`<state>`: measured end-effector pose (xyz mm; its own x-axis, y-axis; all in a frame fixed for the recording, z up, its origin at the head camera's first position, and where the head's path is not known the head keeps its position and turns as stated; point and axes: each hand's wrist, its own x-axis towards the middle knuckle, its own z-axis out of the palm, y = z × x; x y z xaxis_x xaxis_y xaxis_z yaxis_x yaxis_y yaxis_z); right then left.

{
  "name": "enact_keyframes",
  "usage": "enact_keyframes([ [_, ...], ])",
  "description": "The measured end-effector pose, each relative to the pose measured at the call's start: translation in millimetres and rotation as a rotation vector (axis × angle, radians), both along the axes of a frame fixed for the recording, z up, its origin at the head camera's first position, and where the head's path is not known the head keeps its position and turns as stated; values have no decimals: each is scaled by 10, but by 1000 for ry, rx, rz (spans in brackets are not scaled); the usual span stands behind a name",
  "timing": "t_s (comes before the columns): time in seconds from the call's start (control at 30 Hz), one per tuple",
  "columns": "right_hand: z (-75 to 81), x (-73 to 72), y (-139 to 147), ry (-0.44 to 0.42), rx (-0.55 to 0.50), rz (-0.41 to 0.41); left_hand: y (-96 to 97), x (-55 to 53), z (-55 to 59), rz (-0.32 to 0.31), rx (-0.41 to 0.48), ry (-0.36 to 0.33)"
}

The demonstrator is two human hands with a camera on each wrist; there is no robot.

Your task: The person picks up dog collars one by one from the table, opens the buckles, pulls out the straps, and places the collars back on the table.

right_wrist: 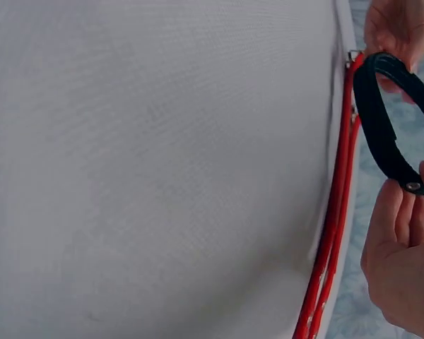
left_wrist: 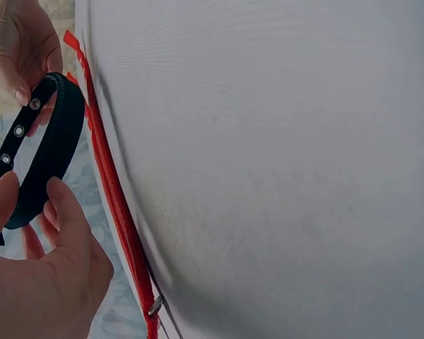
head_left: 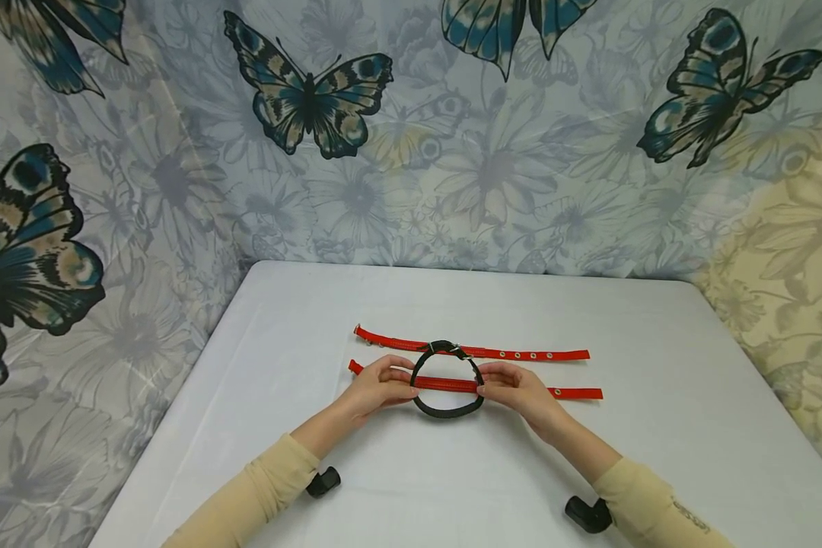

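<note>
A black pet collar (head_left: 445, 413), fastened into a ring, is held up between both hands. My left hand (head_left: 381, 388) pinches its left side between thumb and fingers, and my right hand (head_left: 517, 390) pinches the opposite side. The buckle sits at the top of the ring in the head view. In the left wrist view the black collar (left_wrist: 65, 138) shows a row of metal eyelets along one stretch of its band. Behind the ring, a red collar (head_left: 445, 384) lies stretched out, partly hidden by both hands. Farther back lies another red collar (head_left: 520, 355), also unbuckled, with eyelets toward its right end.
A white table (head_left: 301, 304) lies under everything, its back edge against a butterfly-patterned cloth (head_left: 356, 198). Black wrist-worn devices stick out by the left sleeve (head_left: 267, 479) and the right sleeve (head_left: 647, 495).
</note>
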<state>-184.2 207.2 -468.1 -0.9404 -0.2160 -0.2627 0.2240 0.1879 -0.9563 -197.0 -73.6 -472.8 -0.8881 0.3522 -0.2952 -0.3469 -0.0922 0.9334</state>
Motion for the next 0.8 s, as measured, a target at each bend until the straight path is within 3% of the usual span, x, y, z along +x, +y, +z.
enact_keyframes([
  [0.47,39,107,-30,-7,-1,49,-60,94,-16,-54,-41,30],
  [0.8,15,156,-20,-13,28,96,-83,139,-29,-90,-120,78],
])
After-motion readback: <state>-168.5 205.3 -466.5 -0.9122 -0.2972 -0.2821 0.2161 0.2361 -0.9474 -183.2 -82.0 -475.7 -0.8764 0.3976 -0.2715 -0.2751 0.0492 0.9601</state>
